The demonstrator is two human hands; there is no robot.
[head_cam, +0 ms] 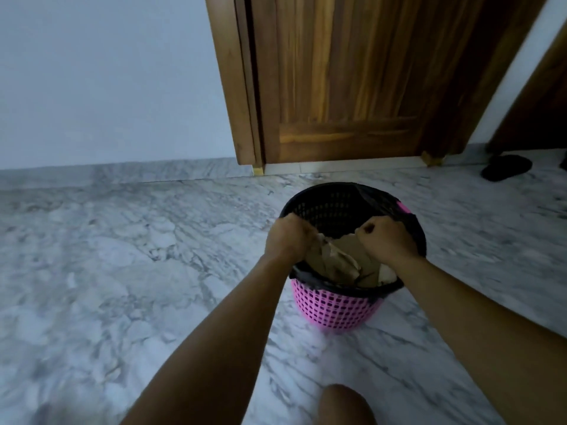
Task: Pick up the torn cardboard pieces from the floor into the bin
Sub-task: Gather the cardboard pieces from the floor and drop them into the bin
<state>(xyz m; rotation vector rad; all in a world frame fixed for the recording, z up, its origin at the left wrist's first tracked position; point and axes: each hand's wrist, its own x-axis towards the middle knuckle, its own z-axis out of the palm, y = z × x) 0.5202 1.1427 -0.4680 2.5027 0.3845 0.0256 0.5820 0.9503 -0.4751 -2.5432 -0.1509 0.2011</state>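
A pink mesh bin (334, 311) lined with a black bag stands on the marble floor in front of a wooden door. Both my hands are over its mouth. My left hand (288, 239) has curled fingers gripping the left edge of brown torn cardboard pieces (340, 260). My right hand (388, 239) is also curled, pinching the cardboard's upper right edge. The pieces sit inside the bin, partly hidden by my hands.
Grey-white marble floor (122, 271) spreads to the left and front. A wooden door (343, 78) and its frame stand behind the bin. A dark slipper (506, 167) lies at the far right. My knee (346, 406) shows at the bottom edge.
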